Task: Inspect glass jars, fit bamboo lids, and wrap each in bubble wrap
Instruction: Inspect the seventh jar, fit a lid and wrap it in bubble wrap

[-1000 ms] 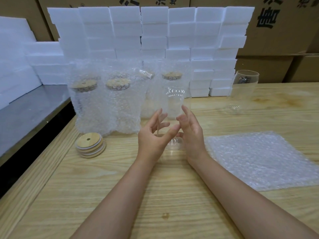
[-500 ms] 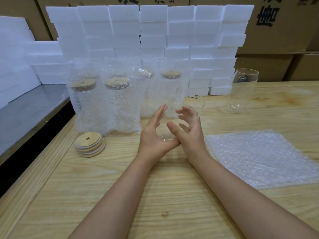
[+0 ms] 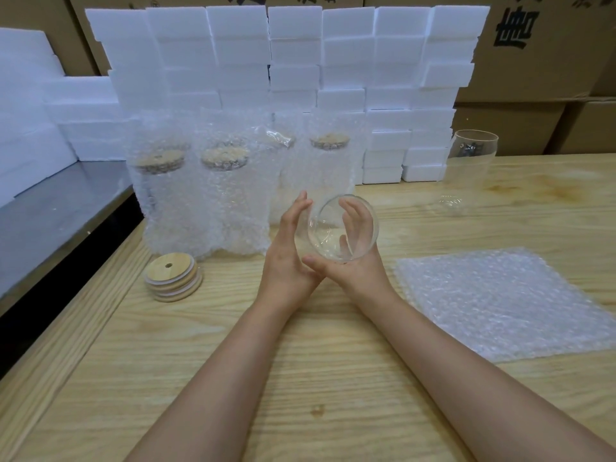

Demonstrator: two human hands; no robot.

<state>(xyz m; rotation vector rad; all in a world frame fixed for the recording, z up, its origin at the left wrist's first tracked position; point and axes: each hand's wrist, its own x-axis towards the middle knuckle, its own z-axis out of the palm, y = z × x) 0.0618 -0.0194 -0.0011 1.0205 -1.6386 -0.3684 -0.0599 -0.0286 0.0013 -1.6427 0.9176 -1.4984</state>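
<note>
left hand [image 3: 287,258] and right hand [image 3: 358,273] cradle a clear glass jar [image 3: 325,233], mouth toward camera.

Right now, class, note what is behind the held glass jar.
Through the glass jar, the fingers of the right hand show, curled round its far side; the table beyond is covered.

Only the person's arms and hands are showing. The left forearm [image 3: 233,361] is running bare along its whole visible length, from the near edge to the wrist. The right forearm [image 3: 450,355] is showing the same, bare skin right up to the near right corner. The left hand [image 3: 286,261] and right hand [image 3: 356,273] are both working bare. The right thumbnail [image 3: 307,260] is looking short and plain. The right fingers are reading distorted, with nail detail too blurred to note.
</note>
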